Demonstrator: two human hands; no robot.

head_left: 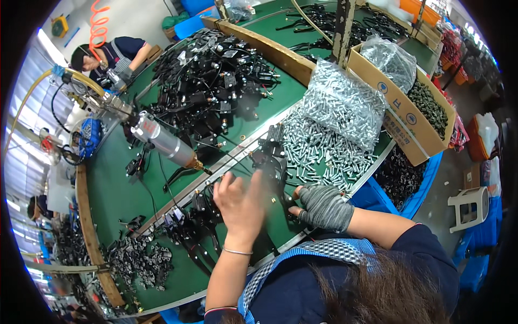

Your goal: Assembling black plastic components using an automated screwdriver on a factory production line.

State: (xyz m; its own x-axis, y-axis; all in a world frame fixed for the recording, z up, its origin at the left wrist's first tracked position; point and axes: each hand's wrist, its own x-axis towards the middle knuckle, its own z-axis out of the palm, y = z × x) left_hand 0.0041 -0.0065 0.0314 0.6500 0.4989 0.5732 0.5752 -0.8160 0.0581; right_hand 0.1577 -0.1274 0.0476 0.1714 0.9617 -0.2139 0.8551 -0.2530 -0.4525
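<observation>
My bare left hand (240,208), with a bangle at the wrist, is raised over the near part of the green bench. Its fingers are partly smeared by motion, and whether they hold anything cannot be made out. In a grey knit fingerless glove, my right hand (325,207) grips a black lever assembly (278,175), likely a brake lever, at the edge of the screw pile. Just beyond my left hand hangs a silver air screwdriver (164,143), its tip pointing down toward the bench. More black lever assemblies (199,237) lie to the left of my left hand.
Loose silver screws (318,154) spread under a plastic screw bag (345,105). A cardboard box (402,116) stands at right, above a blue bin (372,197). Black assemblies (216,81) are heaped farther back; small metal parts (143,264) lie at left. A co-worker (116,56) bends over the far side.
</observation>
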